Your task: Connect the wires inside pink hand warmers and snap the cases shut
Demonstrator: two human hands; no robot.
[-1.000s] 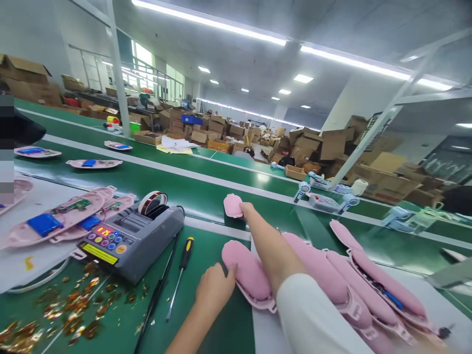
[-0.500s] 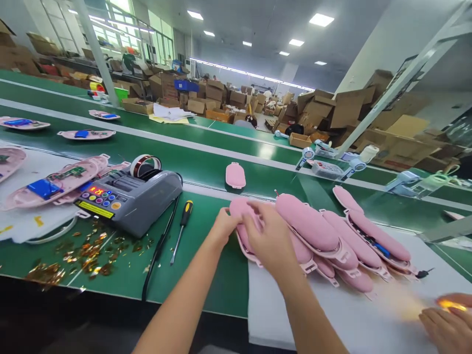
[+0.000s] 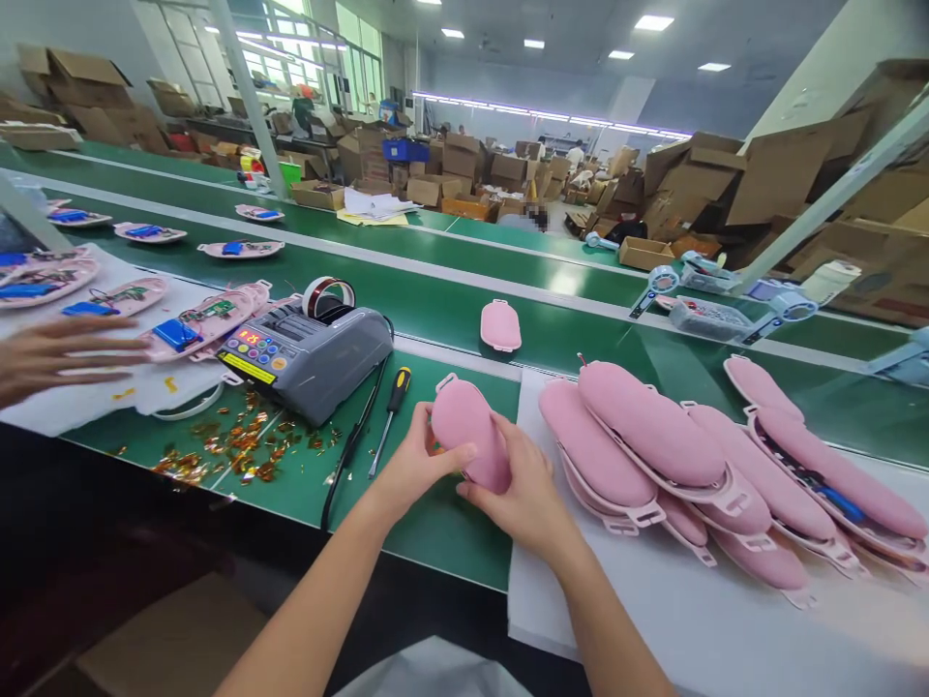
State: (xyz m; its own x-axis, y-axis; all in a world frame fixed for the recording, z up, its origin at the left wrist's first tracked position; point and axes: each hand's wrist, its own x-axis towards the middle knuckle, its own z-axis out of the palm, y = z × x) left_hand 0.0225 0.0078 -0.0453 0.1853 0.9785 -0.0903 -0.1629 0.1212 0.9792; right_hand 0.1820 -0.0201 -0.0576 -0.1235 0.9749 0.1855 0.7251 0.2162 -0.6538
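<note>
Between my two hands is a pink oval case (image 3: 471,431), held up over the green table with its smooth side facing me. My left hand (image 3: 417,460) grips its left edge, thumb across the front. Around its right side and lower end wrap the fingers of my right hand (image 3: 519,484). A pile of pink cases (image 3: 653,426) lies on white sheeting to the right. One more pink case (image 3: 500,325) lies alone beyond my hands. Left of my left hand is a yellow and black screwdriver (image 3: 398,392).
A grey tape dispenser (image 3: 326,363) stands left, with amber tape scraps (image 3: 247,450) before it. Another person's hand (image 3: 65,358) reaches over opened pink shells (image 3: 207,319) at far left. Blue handheld devices (image 3: 788,305) stand at the right, beyond the pile.
The pink case has come off the left end of the pile and is lifted in both my hands. The view has turned left; another person's hand now shows at left, and the one at lower right is gone.
</note>
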